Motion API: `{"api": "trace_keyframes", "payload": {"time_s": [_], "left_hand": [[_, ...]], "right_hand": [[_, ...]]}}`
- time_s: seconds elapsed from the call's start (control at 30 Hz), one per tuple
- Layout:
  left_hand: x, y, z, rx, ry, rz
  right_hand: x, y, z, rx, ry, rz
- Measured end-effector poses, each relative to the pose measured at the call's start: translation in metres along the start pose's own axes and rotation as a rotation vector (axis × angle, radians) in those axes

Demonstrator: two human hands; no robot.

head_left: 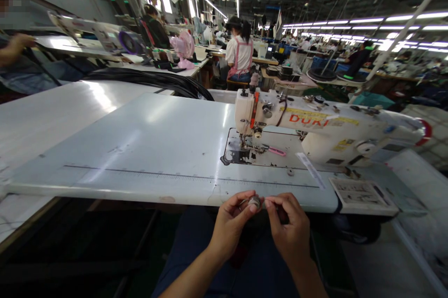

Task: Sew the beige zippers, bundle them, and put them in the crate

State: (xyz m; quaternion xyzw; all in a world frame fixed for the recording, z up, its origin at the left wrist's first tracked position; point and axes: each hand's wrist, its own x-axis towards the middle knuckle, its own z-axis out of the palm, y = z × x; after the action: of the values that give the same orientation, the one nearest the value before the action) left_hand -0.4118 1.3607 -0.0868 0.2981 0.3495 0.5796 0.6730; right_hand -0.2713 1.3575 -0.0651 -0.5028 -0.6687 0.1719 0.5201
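Grey laminate, smooth and glossy with glare, makes up the broad sewing table (140, 148) on my left; a printed ruler line (182, 176) runs along its near edge. Behind it lies a heap of black cables (157, 81), and a pink desk fan (184, 48) stands farther back, where a person in a white shirt (240, 53) sits facing away.

Moving to the middle, I see my left hand (231, 223) raised just below the table's front edge, its thumb and fingertips pinched on a small round metal part (255, 202). It looks like a bobbin case: silvery, shiny, cylindrical, too small for me to read any detail. It sits in the air between both hands, in front of the table edge and above my dark blue trousers (196, 251).

My right hand (287, 228) is close against it, fingers curled, with the fingertips meeting the part's right side, so both hands grip the same piece.

Further right stands the cream sewing machine (329, 130), its enamelled body rounded and scuffed, red lettering along the arm. A pink-handled tool (276, 151) lies on the metal plate (245, 153) under the needle, and a printed card (360, 193) rests flat near the table's right corner.
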Motion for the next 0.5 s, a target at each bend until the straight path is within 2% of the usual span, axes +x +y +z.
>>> {"api": "trace_keyframes", "payload": {"time_s": [0.13,0.23,0.33,0.4,0.5], "left_hand": [[-0.001,-0.001,-0.001,-0.019,0.007,0.009],[-0.001,0.001,0.001,0.081,-0.053,-0.042],[0.000,0.005,0.002,0.185,-0.129,-0.044],[0.000,0.007,0.001,0.197,-0.139,-0.014],[0.001,0.008,-0.004,0.203,-0.125,0.007]], "right_hand": [[0.004,0.000,-0.003,-0.019,-0.009,0.000],[0.012,0.000,-0.003,-0.010,-0.013,-0.072],[0.022,0.005,-0.002,0.043,-0.117,-0.152],[0.027,0.011,0.000,0.053,-0.163,-0.139],[0.029,0.020,0.001,0.028,-0.170,-0.038]]}}
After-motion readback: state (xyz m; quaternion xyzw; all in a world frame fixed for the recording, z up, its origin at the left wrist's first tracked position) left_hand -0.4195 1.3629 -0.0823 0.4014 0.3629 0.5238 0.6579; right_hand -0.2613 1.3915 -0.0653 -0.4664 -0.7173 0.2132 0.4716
